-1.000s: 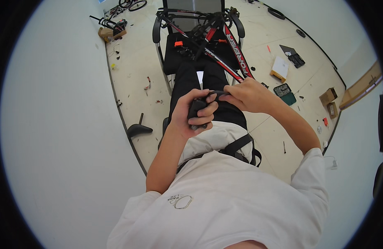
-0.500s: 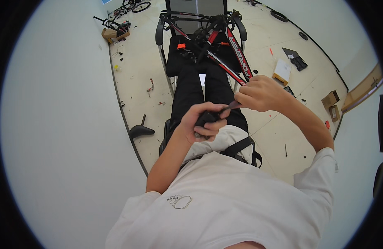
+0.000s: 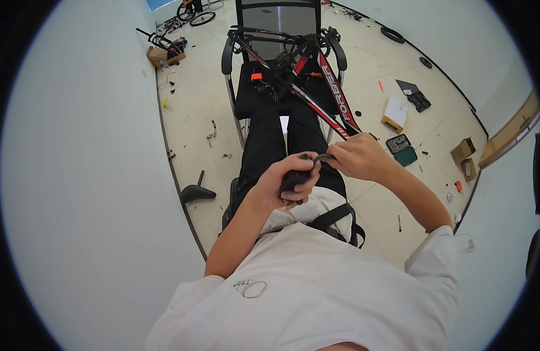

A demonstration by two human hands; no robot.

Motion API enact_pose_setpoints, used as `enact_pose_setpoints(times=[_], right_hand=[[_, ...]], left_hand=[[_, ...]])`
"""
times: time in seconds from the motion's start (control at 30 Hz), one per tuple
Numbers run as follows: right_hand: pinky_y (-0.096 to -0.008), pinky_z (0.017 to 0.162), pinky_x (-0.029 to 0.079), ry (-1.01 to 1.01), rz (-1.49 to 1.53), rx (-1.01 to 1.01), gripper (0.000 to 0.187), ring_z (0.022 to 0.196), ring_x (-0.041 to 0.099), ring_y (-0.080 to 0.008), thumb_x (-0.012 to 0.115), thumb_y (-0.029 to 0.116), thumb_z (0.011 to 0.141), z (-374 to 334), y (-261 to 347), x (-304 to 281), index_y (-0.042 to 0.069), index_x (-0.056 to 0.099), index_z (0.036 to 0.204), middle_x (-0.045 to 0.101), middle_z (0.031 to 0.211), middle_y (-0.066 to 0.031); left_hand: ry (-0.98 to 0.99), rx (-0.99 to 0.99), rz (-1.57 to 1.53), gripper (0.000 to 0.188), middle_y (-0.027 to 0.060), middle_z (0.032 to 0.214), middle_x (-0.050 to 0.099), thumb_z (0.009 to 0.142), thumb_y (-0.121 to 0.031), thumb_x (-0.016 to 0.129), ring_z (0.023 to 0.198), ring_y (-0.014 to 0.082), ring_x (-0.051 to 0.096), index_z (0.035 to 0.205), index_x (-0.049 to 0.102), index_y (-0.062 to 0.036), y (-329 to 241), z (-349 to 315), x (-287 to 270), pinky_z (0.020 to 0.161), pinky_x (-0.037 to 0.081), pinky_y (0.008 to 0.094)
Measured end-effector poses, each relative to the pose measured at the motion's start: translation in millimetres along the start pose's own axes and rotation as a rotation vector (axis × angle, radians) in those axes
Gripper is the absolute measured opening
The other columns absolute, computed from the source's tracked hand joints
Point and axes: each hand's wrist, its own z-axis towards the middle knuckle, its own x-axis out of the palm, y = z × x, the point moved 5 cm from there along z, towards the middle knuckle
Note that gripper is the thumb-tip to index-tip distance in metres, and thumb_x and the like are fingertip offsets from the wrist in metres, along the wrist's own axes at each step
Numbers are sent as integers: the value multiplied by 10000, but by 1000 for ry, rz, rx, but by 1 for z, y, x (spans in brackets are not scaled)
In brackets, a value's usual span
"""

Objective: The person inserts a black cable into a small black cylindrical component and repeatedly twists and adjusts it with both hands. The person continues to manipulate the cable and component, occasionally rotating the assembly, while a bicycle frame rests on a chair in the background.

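Above my lap, my left hand [image 3: 288,180] is wrapped round a small, chunky black part [image 3: 294,181]; the fingers cover much of it and I cannot make out its kind. My right hand [image 3: 359,157] is closed on a thin dark strip [image 3: 324,157], which curves across to the top of the black part, by the left thumb. Whether the strip is joined to that part cannot be seen. Past my knees, a red, black and white bicycle frame [image 3: 339,96] leans on the seat of a black office chair [image 3: 246,100], its near end close to my right hand.
A bicycle saddle [image 3: 198,193] lies on the floor at left. To the right are an opened green case [image 3: 405,155], a white-topped box [image 3: 395,112], a black tool case [image 3: 420,100] and cardboard boxes [image 3: 463,151]. A cardboard box of parts [image 3: 166,57] stands at the far left.
My right hand has come lower and closer to the left, and the dark strip, straighter before, now bends. The left hand still grips the black part. The view has shifted slightly.
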Motion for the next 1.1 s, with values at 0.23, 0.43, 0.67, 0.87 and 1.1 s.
enact_pose_setpoints(times=[0.23, 0.43, 0.67, 0.87, 1.1], right_hand=[[-358, 578, 471, -37, 693, 354, 96, 634, 632, -333, 529, 97, 944, 16, 22, 7, 5, 507, 925, 647, 738, -147], [-383, 566, 483, -134, 553, 407, 99, 652, 640, -364, 500, 88, 964, 20, 18, 9, -4, 493, 929, 657, 753, -162], [-391, 485, 444, -78, 367, 225, 98, 576, 613, -315, 558, 115, 931, 21, 18, 14, 29, 518, 907, 642, 711, -108], [-347, 454, 442, 61, 104, 27, 56, 547, 617, -244, 575, 110, 898, 18, 14, 15, 63, 550, 915, 588, 646, -51], [-366, 463, 454, 171, 219, 102, 67, 556, 628, -275, 518, 93, 932, 15, 12, 21, 42, 514, 975, 642, 700, -84]], left_hand=[[-116, 29, 62, 194, 48, 555, 458, 943, -246, 490, 294, 77, 317, 859, 503, -72, -9, -4, -4, 256, 368, 247], [-42, 24, -152, 260, 11, 567, 430, 959, -299, 433, 306, 66, 301, 842, 503, -77, -13, -5, -2, 265, 307, 236], [-36, 4, -191, 293, 0, 566, 427, 960, -321, 421, 305, 65, 315, 845, 515, -69, -8, -5, -1, 266, 307, 237], [-122, -70, -101, 282, -1, 551, 406, 957, -311, 416, 286, 61, 304, 829, 510, -78, -5, -5, -5, 247, 328, 245], [-297, -40, 32, 270, -6, 555, 413, 956, -330, 432, 313, 52, 316, 823, 494, -103, -1, -5, -1, 273, 323, 242]])
